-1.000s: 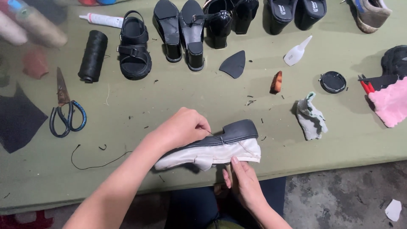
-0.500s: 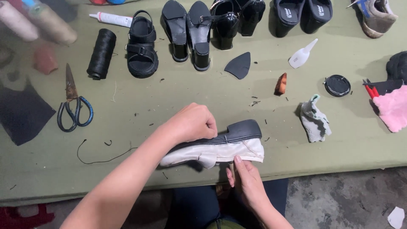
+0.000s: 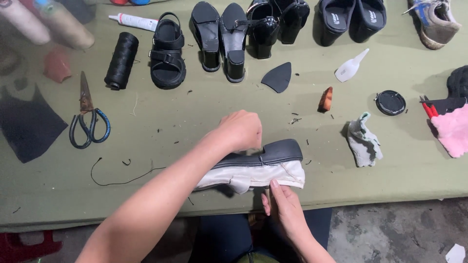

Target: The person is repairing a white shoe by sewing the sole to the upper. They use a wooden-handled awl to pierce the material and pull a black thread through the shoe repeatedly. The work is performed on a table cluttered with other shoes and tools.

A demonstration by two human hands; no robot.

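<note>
Two hands on white shoe (image 3: 253, 173) with dark sole, lower centre of frame at table (image 3: 195, 117) edge. Left hand (image 3: 241, 130) clamps sole from above; right hand (image 3: 285, 207) pinches lower edge. Shoe nudged slightly right versus second ago; grip unchanged, work ongoing.
</note>
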